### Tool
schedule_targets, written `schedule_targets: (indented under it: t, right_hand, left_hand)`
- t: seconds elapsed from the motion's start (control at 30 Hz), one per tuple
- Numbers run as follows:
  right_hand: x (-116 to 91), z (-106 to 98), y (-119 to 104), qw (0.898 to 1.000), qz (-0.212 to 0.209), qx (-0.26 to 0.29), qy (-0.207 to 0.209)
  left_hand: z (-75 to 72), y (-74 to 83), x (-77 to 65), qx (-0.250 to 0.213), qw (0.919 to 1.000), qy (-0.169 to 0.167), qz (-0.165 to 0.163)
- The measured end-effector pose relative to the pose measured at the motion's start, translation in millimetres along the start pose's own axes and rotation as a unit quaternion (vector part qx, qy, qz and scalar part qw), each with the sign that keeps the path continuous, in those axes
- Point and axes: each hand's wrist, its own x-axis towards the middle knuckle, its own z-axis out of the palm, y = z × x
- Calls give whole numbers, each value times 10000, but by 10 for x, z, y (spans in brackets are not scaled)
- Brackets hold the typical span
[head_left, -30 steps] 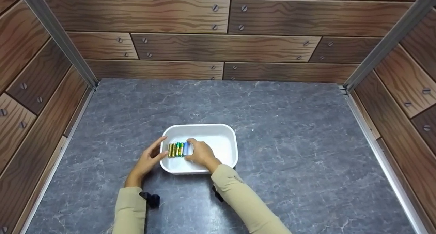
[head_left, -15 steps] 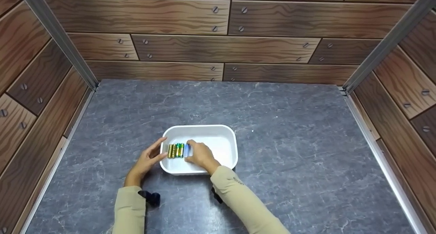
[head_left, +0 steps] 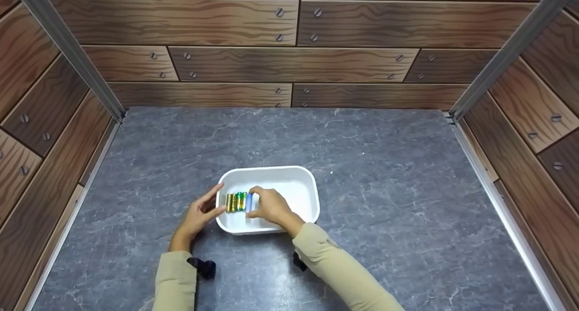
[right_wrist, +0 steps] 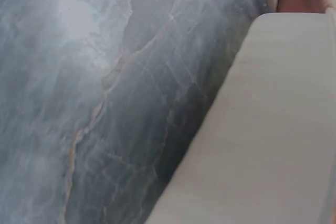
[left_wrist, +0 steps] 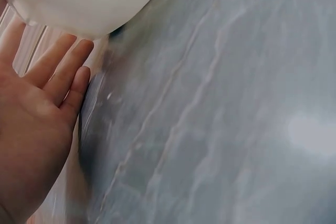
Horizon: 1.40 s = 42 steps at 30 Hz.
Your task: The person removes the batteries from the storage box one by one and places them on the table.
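A row of several gold, green and blue batteries [head_left: 236, 202] lies side by side in the left part of a white tray [head_left: 298, 169]. At the row's right end, my right hand [head_left: 271, 206] reaches into the tray and pinches the blue battery [head_left: 249, 202] lengthwise between thumb and fingers. My left hand [head_left: 199, 216] is at the tray's left end, thumb and forefinger spread at the rim. In the left wrist view its other fingers [left_wrist: 65, 69] extend outside the tray wall. The right wrist view shows mostly tray wall [right_wrist: 262, 124], hiding the right fingers.
The tray stands on a grey marbled tabletop [head_left: 384, 202]. Wood-patterned panels [head_left: 289, 64] and metal corner posts [head_left: 68, 53] enclose the back and sides. A black wrist device [head_left: 203, 268] is on the left sleeve.
The view shifts slightly, so tray and hands appear a little farther right. Both hands keep nearly the same pose, with the blue battery still at the right hand's fingers.
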Motion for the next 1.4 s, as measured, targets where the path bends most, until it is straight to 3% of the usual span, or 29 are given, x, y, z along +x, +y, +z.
schedule_targets:
  t: [0.2,0.4,0.87,1.4]
  right_hand:
    - [-91,-112,27,9997,-209,-57,82]
    - [-145,-246,86,9996,-224,31,139]
    - [-301,-446,286,9988,-352,293,167]
    - [-470,-634,555,9933,-552,837,569]
  left_hand:
    - [64,-5,26,-43,9995,-86,287]
    - [108,-2,40,-193,9992,-63,354]
    - [50,-11,30,-632,9965,-521,-150]
    - [92,-25,45,-596,9973,-325,-277]
